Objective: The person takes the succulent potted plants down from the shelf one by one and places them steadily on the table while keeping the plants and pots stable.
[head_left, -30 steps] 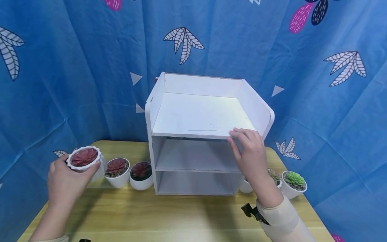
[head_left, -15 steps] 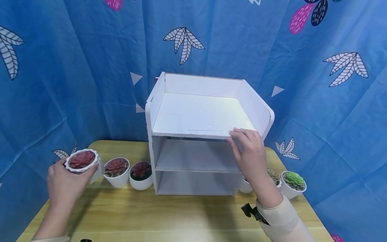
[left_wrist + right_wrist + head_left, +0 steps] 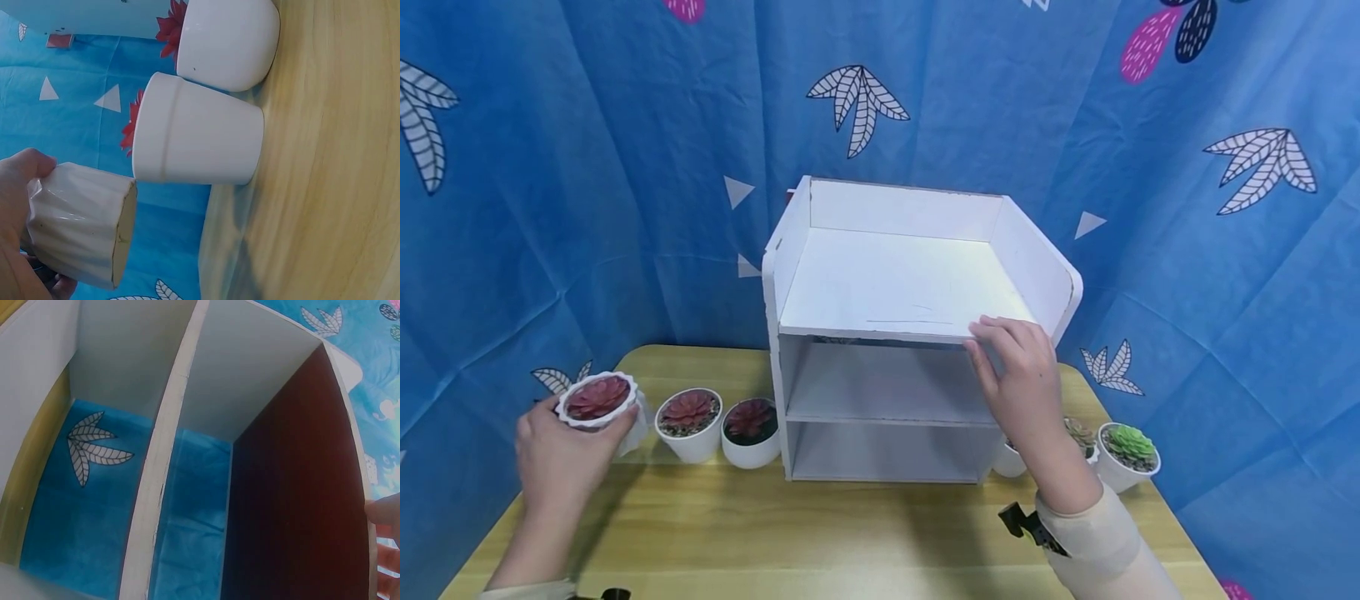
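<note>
My left hand (image 3: 565, 454) grips a white pot with a scalloped rim and a dark red succulent (image 3: 598, 397). In the left wrist view this fluted pot (image 3: 81, 219) is off the table, its flat base showing. Right beside it stand a tapered white pot (image 3: 692, 437) and a rounder one (image 3: 751, 450), both with red succulents. With its fingers on top and its thumb at the front edge, my right hand (image 3: 1018, 379) holds the top board of a white shelf unit (image 3: 880, 383). The right wrist view shows two compartments beneath that board (image 3: 294, 487).
To the right of the shelf unit, a pot with a green succulent (image 3: 1129, 454) stands near another succulent (image 3: 1081, 437), partly hidden by my right forearm. Everything rests on a wooden table (image 3: 805, 533). A blue patterned curtain (image 3: 670, 167) hangs behind.
My left hand has shifted slightly left and lower with the held pot, widening the gap to the tapered pot. The right hand stays on the shelf edge.
</note>
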Action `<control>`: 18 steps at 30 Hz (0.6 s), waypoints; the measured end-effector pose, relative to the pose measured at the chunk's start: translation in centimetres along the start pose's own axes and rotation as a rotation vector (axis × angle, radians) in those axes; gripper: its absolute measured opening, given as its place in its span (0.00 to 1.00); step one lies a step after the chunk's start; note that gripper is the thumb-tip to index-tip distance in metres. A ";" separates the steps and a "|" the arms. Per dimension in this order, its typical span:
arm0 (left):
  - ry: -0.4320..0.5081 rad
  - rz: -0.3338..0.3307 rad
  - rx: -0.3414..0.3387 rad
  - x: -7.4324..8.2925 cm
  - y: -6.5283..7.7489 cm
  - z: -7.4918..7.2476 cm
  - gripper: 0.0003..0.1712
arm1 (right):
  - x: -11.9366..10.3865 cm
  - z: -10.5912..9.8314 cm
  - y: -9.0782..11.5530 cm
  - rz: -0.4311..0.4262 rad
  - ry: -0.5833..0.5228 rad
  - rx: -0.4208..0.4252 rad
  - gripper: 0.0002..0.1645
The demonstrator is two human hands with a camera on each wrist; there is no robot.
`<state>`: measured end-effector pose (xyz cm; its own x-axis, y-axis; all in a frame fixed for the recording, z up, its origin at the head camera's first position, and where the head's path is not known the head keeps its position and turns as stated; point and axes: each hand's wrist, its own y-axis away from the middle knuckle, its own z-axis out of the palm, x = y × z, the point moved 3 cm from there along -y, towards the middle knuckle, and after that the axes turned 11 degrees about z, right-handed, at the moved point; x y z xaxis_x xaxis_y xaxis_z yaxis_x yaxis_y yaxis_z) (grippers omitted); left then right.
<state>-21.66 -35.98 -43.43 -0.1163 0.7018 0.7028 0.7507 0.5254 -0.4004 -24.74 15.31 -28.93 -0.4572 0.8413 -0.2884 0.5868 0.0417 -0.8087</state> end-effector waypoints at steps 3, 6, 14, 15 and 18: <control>-0.001 -0.021 -0.011 -0.2 0.0 0.1 0.61 | 0.0 0.0 0.0 0.002 0.003 0.001 0.14; -0.011 -0.039 -0.021 -0.6 0.0 0.3 0.62 | 0.0 0.1 0.1 0.000 0.010 -0.002 0.14; -0.010 -0.037 -0.026 -1.9 -0.3 1.4 0.64 | 0.0 0.1 0.1 -0.006 0.020 -0.005 0.14; -0.009 -0.035 -0.027 -2.0 -0.4 1.6 0.63 | 0.0 0.1 0.0 -0.006 0.021 -0.005 0.14; -0.017 -0.042 -0.053 -2.5 -0.6 2.1 0.65 | 0.0 0.0 0.0 -0.007 0.022 -0.004 0.14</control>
<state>-23.15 -37.02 -46.19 -0.1588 0.6881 0.7080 0.7784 0.5284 -0.3390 -24.75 15.30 -28.96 -0.4464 0.8528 -0.2711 0.5861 0.0497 -0.8087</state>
